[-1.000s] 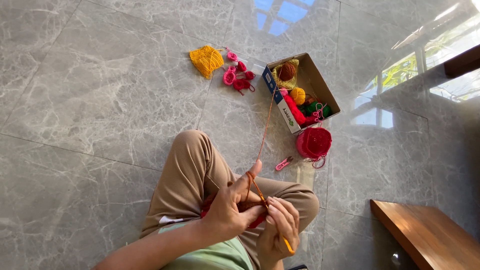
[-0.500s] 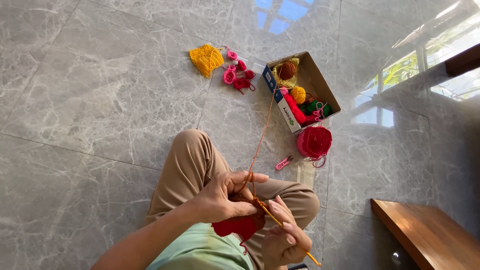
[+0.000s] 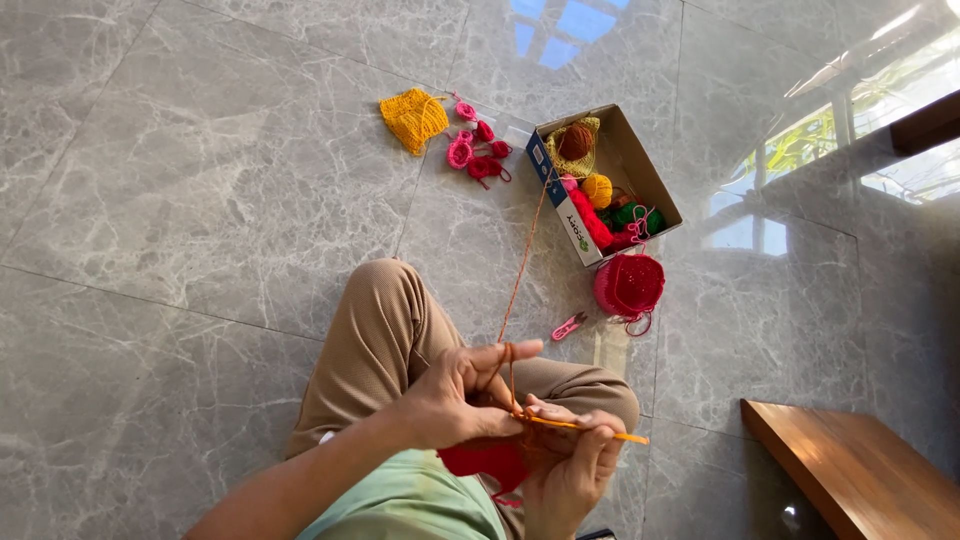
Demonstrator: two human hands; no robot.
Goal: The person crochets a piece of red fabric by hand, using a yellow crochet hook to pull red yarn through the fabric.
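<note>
The person sits on the grey marble-tiled floor (image 3: 200,200) with knees folded in tan trousers, both hands working close together over the lap. The left hand (image 3: 455,400) is curled, its fingers pinching a thin orange-brown strand of yarn (image 3: 522,260) that runs taut up to the open cardboard box (image 3: 640,165) lying further out on the floor. The right hand (image 3: 570,465) is closed around a slim orange crochet hook (image 3: 590,430), whose tip points away from the box's near end, and a red crocheted piece (image 3: 485,460) hangs just beneath both hands, touching them. Inside the box sit small balls of brown, yellow, green and red yarn. Just beside the box, on the side nearest the person, rests a round pink-red crocheted pouch (image 3: 628,285), with a small pink clip (image 3: 568,326) near it. Beyond the box's far end lie a yellow knitted square (image 3: 413,118) and several little pink crocheted bits (image 3: 478,150). A brown wooden bench (image 3: 860,480) stands well apart from the box.
</note>
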